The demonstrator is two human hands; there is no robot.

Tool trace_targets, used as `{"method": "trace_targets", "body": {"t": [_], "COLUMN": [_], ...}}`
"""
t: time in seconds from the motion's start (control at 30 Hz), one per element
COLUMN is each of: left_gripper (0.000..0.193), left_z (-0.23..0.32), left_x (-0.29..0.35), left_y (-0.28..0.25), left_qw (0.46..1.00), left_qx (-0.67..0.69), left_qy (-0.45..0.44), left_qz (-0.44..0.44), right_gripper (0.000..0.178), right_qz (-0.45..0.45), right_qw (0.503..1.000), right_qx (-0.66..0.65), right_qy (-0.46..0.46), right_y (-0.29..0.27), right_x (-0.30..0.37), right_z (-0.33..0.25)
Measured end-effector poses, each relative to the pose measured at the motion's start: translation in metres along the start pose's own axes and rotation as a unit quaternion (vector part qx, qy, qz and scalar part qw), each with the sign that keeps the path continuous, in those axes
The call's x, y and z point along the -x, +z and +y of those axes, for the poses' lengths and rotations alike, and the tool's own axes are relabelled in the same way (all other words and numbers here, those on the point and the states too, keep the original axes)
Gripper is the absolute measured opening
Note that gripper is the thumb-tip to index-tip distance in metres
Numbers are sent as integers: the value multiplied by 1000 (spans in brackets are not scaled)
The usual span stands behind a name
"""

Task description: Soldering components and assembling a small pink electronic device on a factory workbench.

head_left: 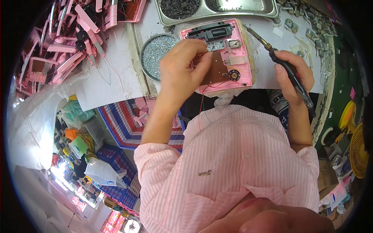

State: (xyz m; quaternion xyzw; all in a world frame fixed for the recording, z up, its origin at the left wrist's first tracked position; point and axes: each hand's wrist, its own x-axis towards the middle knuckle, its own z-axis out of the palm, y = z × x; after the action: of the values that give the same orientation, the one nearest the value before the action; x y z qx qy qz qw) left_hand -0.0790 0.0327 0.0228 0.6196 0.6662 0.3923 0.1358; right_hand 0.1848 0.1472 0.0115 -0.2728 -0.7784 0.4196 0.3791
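A pink plastic housing (243, 46) lies open on the table in front of me. Inside it sit a brown circuit board (217, 70), a black slotted plastic part (211, 32), a small round black part (234, 75) and thin wires. Over the board's left side is my left hand (182, 64), thumb and fingers pinched together; whatever is between them is hidden. Held in my right hand (294, 73) is a soldering iron (289, 70) with a black handle and metal shaft. Its tip points up and left, beside the housing's upper right corner, apart from it.
Left of the housing stands a round metal bowl (157, 54) of small silver screws. A metal tray (248, 11) behind holds dark springs. Pink plastic parts with wires (66, 46) pile up at far left; small metal parts (307, 25) lie at far right.
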Motion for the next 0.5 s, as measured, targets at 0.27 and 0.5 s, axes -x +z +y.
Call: {"method": "trace_targets", "body": {"t": [0.27,0.5], "left_gripper": [11,10], "left_z": [9,4], "left_x": [3,7], "left_y": [43,38], "left_qw": [907,912], "left_qx": [336,336], "left_qy": [-249,-230], "left_qz": [56,44], "right_gripper": [47,55], "right_qz": [-30,-53], "right_qw": [988,974], "right_qx": [-142,-202], "right_qy": [52,88], "right_y": [52,76], "right_x": [-34,-50], "right_z": [-12,-14]}}
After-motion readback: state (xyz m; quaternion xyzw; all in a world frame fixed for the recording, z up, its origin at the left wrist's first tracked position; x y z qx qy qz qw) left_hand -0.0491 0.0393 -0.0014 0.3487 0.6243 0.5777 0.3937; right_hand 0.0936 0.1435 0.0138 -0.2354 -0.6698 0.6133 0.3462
